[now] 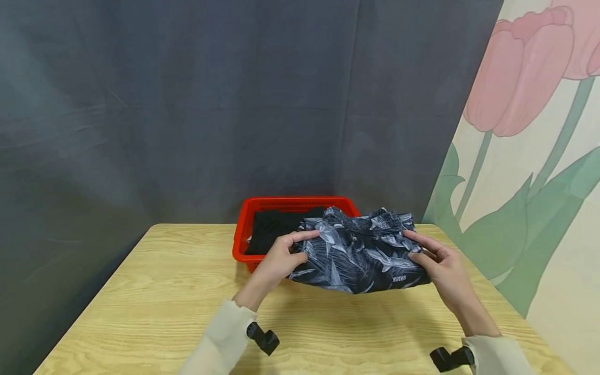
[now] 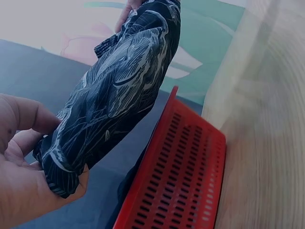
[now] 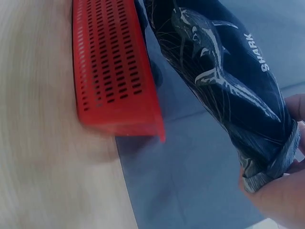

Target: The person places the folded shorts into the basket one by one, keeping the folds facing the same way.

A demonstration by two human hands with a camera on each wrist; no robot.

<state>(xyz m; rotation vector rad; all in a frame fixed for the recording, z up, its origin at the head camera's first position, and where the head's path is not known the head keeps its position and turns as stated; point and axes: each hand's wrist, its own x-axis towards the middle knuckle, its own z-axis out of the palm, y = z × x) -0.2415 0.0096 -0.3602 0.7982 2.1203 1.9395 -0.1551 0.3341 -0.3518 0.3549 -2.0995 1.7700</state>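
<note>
Both hands hold up a folded dark garment [image 1: 361,255] with grey shark prints, the word SHARK and a gathered edge along its top. My left hand [image 1: 283,255] grips its left end between thumb and fingers; in the left wrist view the fingers go round the folded end. At the other end my right hand [image 1: 442,268] pinches the cloth, and the right wrist view shows the thumb at the folded edge. Behind the garment stands a red basket [image 1: 240,237] with black cloth [image 1: 272,226] inside. The garment overlaps the basket's right front part in the head view.
The basket is at the far edge of a light wooden table [image 1: 187,291]. A dark grey curtain [image 1: 211,104] hangs behind it. On the right is a wall with painted tulips [image 1: 525,73].
</note>
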